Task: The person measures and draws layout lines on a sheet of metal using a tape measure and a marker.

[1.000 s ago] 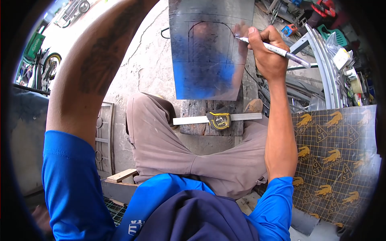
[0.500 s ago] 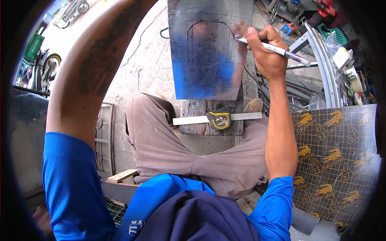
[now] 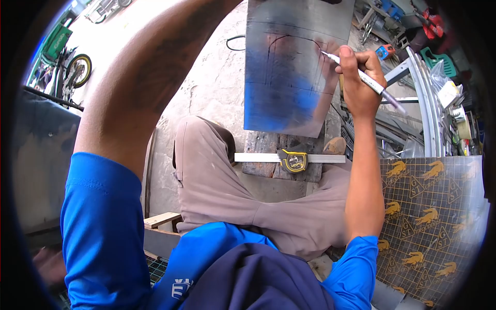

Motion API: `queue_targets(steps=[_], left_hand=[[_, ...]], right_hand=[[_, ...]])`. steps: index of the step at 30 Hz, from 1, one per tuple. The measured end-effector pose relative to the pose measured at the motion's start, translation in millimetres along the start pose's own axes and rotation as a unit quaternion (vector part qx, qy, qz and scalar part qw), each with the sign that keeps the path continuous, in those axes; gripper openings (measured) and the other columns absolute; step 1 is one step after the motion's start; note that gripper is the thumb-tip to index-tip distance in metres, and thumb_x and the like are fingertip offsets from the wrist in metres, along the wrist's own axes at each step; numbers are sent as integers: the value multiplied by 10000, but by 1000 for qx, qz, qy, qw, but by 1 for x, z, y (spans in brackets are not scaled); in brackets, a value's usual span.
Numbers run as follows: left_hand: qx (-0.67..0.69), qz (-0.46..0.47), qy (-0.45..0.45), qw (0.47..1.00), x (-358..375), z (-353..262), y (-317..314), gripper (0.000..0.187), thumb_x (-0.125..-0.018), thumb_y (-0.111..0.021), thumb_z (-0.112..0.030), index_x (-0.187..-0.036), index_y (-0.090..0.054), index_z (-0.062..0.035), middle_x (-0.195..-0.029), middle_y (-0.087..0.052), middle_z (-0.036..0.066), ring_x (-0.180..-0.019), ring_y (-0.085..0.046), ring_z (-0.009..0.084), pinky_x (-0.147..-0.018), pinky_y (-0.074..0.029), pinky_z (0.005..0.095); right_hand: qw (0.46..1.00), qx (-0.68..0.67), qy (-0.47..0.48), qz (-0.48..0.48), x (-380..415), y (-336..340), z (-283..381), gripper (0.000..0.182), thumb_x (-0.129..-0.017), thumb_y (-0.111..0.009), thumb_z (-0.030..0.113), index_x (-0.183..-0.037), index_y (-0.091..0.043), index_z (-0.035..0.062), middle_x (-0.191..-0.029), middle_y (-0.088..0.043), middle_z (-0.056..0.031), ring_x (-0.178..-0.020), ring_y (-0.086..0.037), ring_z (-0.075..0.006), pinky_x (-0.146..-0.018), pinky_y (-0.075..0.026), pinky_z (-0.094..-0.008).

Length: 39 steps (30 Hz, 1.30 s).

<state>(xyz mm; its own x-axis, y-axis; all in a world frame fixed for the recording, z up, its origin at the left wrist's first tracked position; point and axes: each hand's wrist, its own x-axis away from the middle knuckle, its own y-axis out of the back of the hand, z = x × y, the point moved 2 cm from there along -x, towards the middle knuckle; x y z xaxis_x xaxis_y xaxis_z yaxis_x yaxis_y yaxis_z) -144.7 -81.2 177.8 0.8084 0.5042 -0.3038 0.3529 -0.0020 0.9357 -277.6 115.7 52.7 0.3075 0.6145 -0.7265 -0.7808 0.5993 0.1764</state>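
My right hand [image 3: 361, 77] is closed around a white marker pen [image 3: 371, 82], its tip at the right end of a drawn arch. The arch and several straight lines are marked in black on a shiny metal sheet [image 3: 281, 98], which reflects blue. My left arm [image 3: 150, 67] reaches up past the top of the view. Only a dark sliver, perhaps fingers of my left hand [image 3: 330, 1], shows at the sheet's far edge. Below the sheet, a yellow and black tape measure [image 3: 294, 161] and a pale flat metal bar [image 3: 258, 157] lie on a worn wooden block [image 3: 258, 169].
Dark sheets printed with yellow crocodiles [image 3: 423, 222] stand at my right. Beyond them are a metal frame [image 3: 421, 98], a green plastic stool [image 3: 436, 59] and a person in red [image 3: 433, 23]. A motorbike wheel [image 3: 80, 71] shows at far left.
The view has shifted, so the sheet, block and tape measure appear farther right. The sheet looks more tilted. My right hand still grips the marker at the arch's right side.
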Motion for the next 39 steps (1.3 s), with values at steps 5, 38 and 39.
queue_targets(steps=[5, 38, 39], left_hand=[[7, 8, -17, 1000, 8, -6, 7, 847, -862, -586, -796, -1218, -747, -45, -1228, -728, 191, -1163, -679, 351, -1025, -501, 430], [-9, 19, 6, 1000, 11, -10, 8, 821, -893, -560, -784, -1233, -741, -58, -1187, -742, 181, -1134, -688, 352, -995, -509, 447], [-13, 16, 7, 1000, 11, -10, 8, 822, -892, -562, -784, -1238, -739, -59, -1187, -743, 180, -1134, -689, 349, -996, -509, 445]], right_hand=[[996, -59, 44, 41, 6, -35, 17, 273, -976, -763, 281, -922, -670, 30, -782, -725, -23, -714, -671, -66, -663, -537, -229], [993, -27, 0, 114, 16, -62, -2, 240, -954, -775, 252, -844, -675, 63, -730, -719, -11, -647, -668, -68, -595, -535, -253], [992, -23, 9, 120, 16, -61, -1, 239, -950, -778, 248, -842, -674, 62, -727, -716, -12, -647, -665, -69, -596, -534, -254]])
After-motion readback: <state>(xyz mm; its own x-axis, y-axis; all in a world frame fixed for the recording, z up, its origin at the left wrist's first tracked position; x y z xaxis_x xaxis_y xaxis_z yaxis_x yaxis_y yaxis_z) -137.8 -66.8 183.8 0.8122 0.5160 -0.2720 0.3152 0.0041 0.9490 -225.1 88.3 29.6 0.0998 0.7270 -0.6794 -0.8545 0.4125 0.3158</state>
